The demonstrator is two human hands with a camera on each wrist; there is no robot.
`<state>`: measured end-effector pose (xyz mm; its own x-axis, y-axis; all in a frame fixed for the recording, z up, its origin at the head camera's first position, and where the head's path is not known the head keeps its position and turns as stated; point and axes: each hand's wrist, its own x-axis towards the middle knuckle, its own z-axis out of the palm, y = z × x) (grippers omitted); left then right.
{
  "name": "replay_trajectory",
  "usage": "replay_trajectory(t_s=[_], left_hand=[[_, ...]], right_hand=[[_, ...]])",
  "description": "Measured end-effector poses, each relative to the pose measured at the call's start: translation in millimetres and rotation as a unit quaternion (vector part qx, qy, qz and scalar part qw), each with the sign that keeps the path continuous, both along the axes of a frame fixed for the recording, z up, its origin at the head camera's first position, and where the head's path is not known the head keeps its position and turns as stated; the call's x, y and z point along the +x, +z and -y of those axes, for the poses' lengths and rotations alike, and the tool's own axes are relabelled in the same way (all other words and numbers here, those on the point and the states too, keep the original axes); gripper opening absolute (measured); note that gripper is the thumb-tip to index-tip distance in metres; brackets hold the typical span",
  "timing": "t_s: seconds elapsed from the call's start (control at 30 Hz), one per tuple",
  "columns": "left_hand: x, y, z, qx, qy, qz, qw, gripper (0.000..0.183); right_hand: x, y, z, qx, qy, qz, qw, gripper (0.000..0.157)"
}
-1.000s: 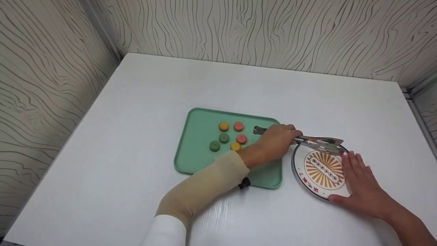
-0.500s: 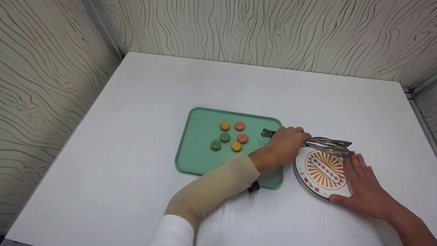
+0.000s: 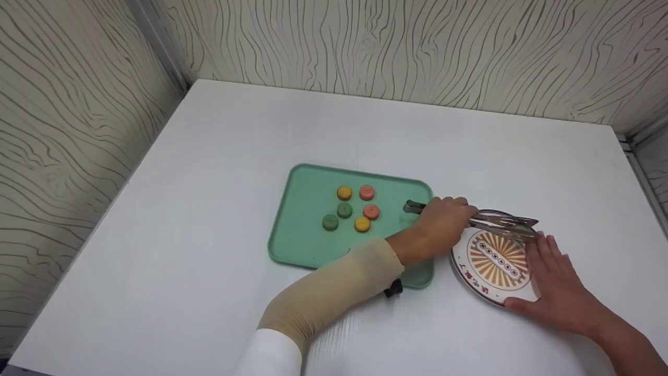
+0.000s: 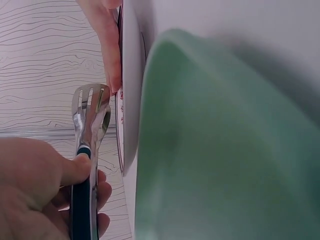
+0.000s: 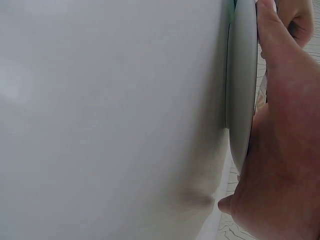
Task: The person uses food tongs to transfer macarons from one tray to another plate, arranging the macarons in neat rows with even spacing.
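My left hand [image 3: 443, 224] grips metal serving tongs [image 3: 501, 222] by their dark handles, reaching over the right side of the green tray. The slotted tong heads [image 4: 90, 107] are above the far part of a white plate [image 3: 469, 261] with an orange sunburst print. A bit of green shows between the heads, likely a green macaron, mostly hidden. My right hand [image 3: 558, 290] rests on the plate's right rim, fingers straight and thumb spread along the near edge. Yellow, pink and green macarons, such as a pink macaron [image 3: 367, 192], lie on the tray.
The green tray [image 3: 297, 245] stands left of the plate on a white table [image 3: 182, 219], its raised rim close to the plate. Wood-grain patterned panels [image 3: 391, 52] rise behind and to the left of the table.
My left hand has carried the tongs slightly right, from over the tray's edge farther across the plate. The right hand has stayed on the rim. The macarons on the tray have not moved.
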<state>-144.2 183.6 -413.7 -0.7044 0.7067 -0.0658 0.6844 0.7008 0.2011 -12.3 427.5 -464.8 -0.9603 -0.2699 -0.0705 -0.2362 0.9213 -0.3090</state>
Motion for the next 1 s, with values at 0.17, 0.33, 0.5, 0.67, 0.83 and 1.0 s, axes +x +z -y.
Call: replay_trajectory(t_s=[0.17,0.33,0.5,0.67,0.83,1.0], left_hand=[[0.9,-1.9,-3.4,-0.011,0.001,-0.003,0.9999,0.035],[1.9,-1.8,-5.6,-0.022,0.001,-0.003,0.9997,0.036],[2.3,0.7,-7.0,-0.025,0.010,0.004,0.9996,0.035],[2.9,0.0,-8.1,-0.028,0.016,-0.002,0.9995,0.033],[3.1,-2.6,-9.3,-0.029,0.021,-0.001,0.9994,0.033],[2.6,-3.3,-10.1,-0.025,0.025,0.009,0.9993,0.033]], right_hand=[[0.7,0.9,-0.1,-0.007,-0.001,-0.002,1.000,0.126],[0.7,1.0,-0.2,-0.007,-0.002,0.001,1.000,0.127],[0.1,0.3,-0.1,-0.007,-0.002,0.003,1.000,0.127],[1.6,0.6,1.1,-0.005,-0.002,0.004,1.000,0.126],[2.8,2.0,1.5,0.002,-0.004,0.007,1.000,0.125],[1.1,2.5,1.5,0.001,-0.004,0.009,1.000,0.125]])
